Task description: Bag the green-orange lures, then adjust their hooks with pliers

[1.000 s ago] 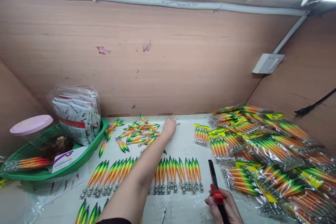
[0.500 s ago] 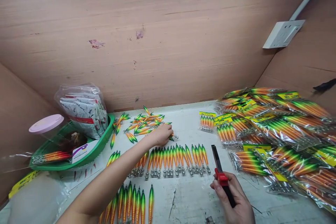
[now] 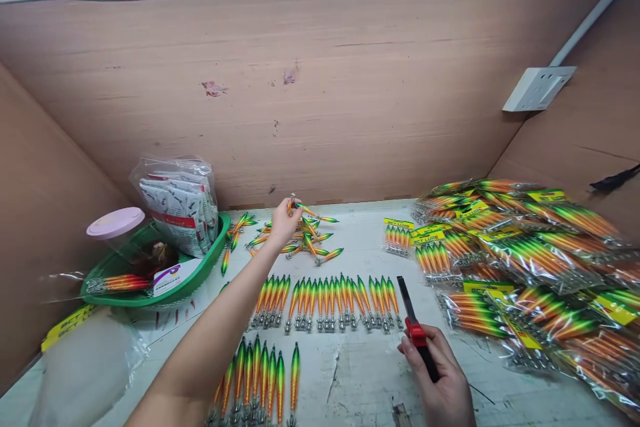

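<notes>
My left hand [image 3: 287,220] reaches to the loose heap of green-and-orange squid jigs [image 3: 315,243] at the back. Its fingers are closed on a squid jig [image 3: 291,205], mostly hidden by the hand. My right hand [image 3: 443,373], low on the right, is wrapped round a slim black tool with a red middle part [image 3: 415,328], its long end pointing up; its exact kind is unclear. Between the hands lies a row of squid jigs [image 3: 327,300], hooks towards me. A second row of jigs [image 3: 260,373] lies nearer, partly behind my left forearm.
On the right, bagged lures [image 3: 540,247] are piled high. A green basket [image 3: 220,247] with packets and a pink-lidded jar [image 3: 116,221] stands at the left. Clear plastic bags [image 3: 85,367] lie in front of it. A wooden wall [image 3: 350,113] closes off the back.
My left hand has moved up and away, from the heap's near right side to its far side. Jigs in the heap have shifted. The view has tilted up slightly; my right hand keeps its tool.
</notes>
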Available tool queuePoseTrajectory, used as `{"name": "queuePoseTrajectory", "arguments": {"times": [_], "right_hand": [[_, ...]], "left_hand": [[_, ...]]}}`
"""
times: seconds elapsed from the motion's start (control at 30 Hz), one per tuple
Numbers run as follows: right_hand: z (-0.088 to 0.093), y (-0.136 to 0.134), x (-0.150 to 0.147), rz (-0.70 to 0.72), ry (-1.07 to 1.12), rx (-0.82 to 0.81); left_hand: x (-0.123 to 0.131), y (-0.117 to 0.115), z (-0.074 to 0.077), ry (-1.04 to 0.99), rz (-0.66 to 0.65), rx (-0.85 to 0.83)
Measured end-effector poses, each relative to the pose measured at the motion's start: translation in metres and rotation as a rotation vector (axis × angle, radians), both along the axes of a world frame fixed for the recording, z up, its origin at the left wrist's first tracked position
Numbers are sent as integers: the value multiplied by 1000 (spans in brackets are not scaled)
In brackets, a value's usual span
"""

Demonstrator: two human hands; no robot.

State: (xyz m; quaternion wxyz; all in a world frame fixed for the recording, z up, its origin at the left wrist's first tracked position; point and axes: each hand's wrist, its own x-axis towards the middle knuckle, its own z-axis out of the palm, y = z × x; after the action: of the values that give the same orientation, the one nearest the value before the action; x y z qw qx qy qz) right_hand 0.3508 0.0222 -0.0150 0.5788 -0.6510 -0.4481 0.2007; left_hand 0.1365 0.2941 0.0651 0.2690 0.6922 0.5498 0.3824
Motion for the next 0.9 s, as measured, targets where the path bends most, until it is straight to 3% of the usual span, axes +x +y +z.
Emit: {"name": "queuePoseTrajectory", "arguments": {"times": [0.1,0.2,0.37,0.5,0.6,0.9], "right_hand": [[4,0,-3,27,-1,9],[14,-1,-7,94,-9,5],[40,-17,-19,278,-70,-6],[54,-34,-31,353,-148,-22],[58,-43,-39,368,-172,-29],[60,-54,-48,426,-280,-14]], "left_hand": [[0,-12,2,-212,-2,-97],[0,-41,11,-454,-48,-202],[-1,-128,24,-794,-130,-414],[-1,-193,23,-1051,-84,-643],[-4,-223,18,-1262,-15,-782],[-11,-260,7,-1177,191,-693]]}}
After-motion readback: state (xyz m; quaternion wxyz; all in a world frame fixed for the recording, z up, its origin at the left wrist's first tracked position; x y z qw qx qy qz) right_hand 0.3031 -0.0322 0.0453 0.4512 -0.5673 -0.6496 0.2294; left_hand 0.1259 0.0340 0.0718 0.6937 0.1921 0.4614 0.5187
